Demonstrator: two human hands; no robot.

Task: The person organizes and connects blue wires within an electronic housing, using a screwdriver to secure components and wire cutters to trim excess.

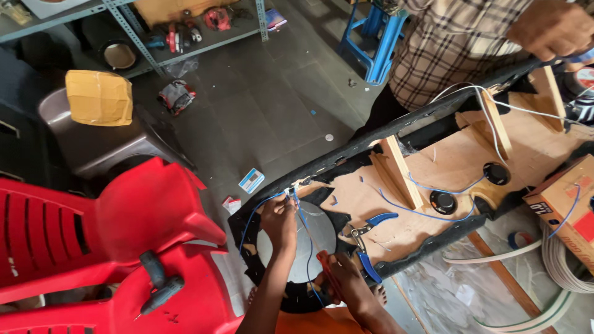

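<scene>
Long wooden panel (458,164), pale board edged and partly covered with black felt, lies diagonally from lower centre up to the right edge; upright wooden ribs stand on it, two small round black discs (497,174) sit in the board, and a large round cut-out opens at its near end. Red plastic chair (111,247) fills the lower left, a dark power drill (158,286) lying on its seat. Grey chair behind it carries a yellow-brown parcel (99,97). Another person in a checked shirt (445,43) stands at the far side, one hand (552,28) closed on the panel's top edge. Cardboard box (566,207) at right, coiled white cable beside it. Thin blue wire (427,213) trails across the board and runs down over the cut-out. Blue-handled pliers (369,232) rest on the board just right of the cut-out, untouched. Left hand (279,219): fingers pinched together at the panel's near corner, gripping the blue wire ends there. Right hand (346,278): curled closed around a slim red-handled tool (327,266) at the cut-out's lower rim, close by the hanging wire.
</scene>
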